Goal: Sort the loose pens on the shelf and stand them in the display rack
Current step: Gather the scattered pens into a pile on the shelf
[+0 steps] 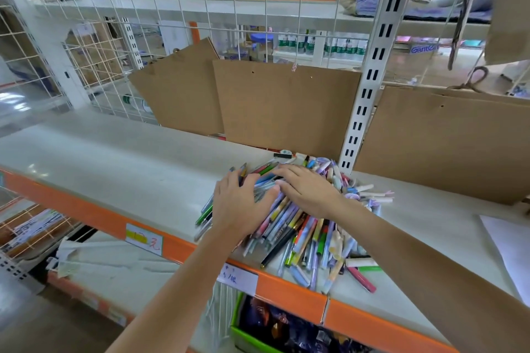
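The loose pens lie in a heap on the white shelf, just in front of the slotted upright post; the left hand lies on the heap's left side, fingers curled round a few pens at its far edge, its grip closed on them; the right hand rests flat on the heap's top, fingers straight, grip open; brown cardboard sheets stand behind the heap, left of the post.
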